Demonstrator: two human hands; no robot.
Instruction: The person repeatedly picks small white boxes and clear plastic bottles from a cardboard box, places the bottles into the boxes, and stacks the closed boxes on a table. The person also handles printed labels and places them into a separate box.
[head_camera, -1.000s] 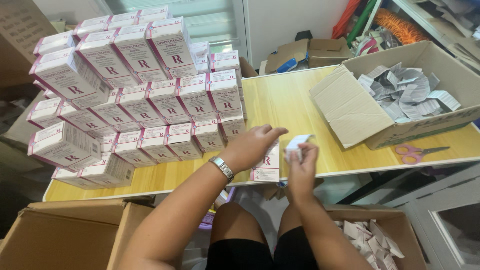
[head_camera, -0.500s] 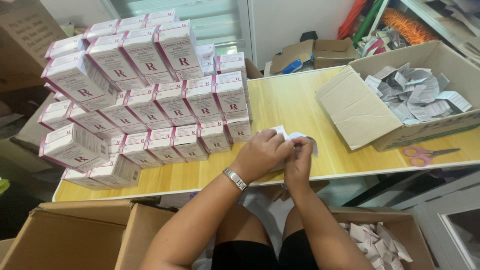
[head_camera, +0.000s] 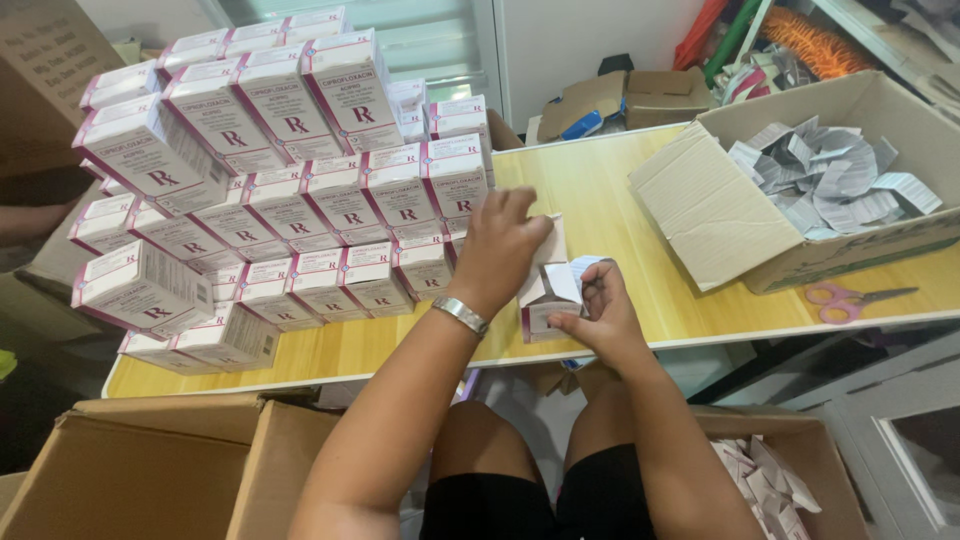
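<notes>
Two hands | left hand (head_camera: 497, 250), right hand (head_camera: 600, 318): each grip closed on one small carton (head_camera: 548, 288); one scissors (head_camera: 850, 298)

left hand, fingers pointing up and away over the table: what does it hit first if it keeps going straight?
Likely the stack of white-and-pink cardboard cartons: the left hand grips the small open carton, and its fingers already lie close to the stack's right edge. Depth is unclear; it might slip past onto bare yellow wooden tabletop.

Light wooden table (head_camera: 620, 200) against a white wall (head_camera: 590, 40), window blinds (head_camera: 430, 40) behind, cardboard boxes (head_camera: 150, 470) on the floor.
</notes>
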